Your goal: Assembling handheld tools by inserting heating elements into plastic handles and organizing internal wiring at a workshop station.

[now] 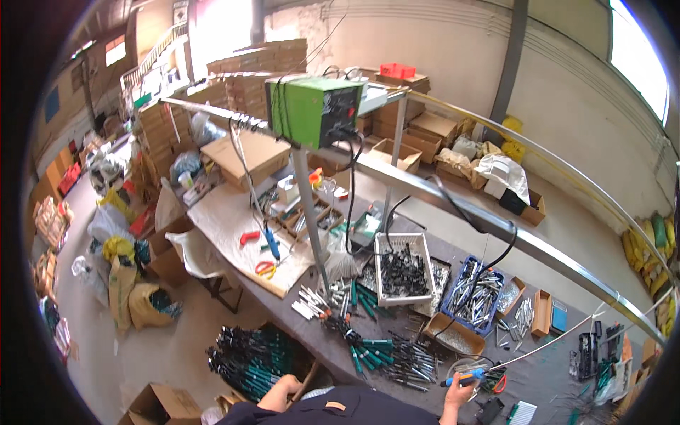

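My right hand (459, 394) is closed around a blue-and-black electric screwdriver (473, 375), held nearly level above the table's front edge. A pale cable runs from the tool up to the right. Beside it lie red-handled scissors (501, 384). My left hand (285, 387) is low at the near edge, next to the flap of an open carton; its fingers are too small and partly hidden to read. In that carton is a heap of black tools with green handles (248, 361). Several green-handled pieces (372, 354) and thin metal rods (414, 360) lie on the table between my hands.
A white basket (402, 300) of black parts and a blue basket (489, 322) of metal tubes stand on the grey tabletop (347, 297). A metal frame (453, 195) crosses above, carrying a green power box (312, 110) with hanging cables. Sacks (150, 306) stand left.
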Motion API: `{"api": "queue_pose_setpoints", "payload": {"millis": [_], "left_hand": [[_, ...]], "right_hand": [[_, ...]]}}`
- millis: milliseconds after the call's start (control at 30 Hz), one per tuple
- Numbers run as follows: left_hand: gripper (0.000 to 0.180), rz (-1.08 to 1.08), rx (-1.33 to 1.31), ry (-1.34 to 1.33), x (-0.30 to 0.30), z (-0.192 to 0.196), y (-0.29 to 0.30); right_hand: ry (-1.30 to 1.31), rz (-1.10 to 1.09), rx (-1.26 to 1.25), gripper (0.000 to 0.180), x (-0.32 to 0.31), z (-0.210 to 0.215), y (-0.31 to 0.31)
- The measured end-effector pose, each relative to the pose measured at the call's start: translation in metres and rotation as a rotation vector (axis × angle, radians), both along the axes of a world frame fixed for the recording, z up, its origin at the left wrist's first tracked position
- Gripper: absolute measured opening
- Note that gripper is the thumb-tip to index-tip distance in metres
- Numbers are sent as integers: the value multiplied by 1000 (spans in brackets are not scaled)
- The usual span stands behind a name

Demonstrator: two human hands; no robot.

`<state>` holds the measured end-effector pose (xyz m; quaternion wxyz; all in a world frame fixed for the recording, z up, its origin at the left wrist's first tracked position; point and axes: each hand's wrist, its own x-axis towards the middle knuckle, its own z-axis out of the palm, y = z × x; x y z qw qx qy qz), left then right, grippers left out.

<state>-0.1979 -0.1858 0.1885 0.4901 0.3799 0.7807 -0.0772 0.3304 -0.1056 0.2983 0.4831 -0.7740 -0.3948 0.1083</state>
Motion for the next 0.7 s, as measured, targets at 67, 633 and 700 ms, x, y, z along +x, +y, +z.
{"api": "queue_pose_setpoints", "payload": {"millis": [67,633,700], "left_hand": [[41,13,21,-10,-3,0,-1],[44,-145,68,141,-13,41,46],[44,26,203,206,-2,79,73]], "right_hand": [[-17,-43,-57,72,1,-5,-3],[-7,-51,48,67,-2,-2,0],[39,-69,74,65,2,-7,2]]}}
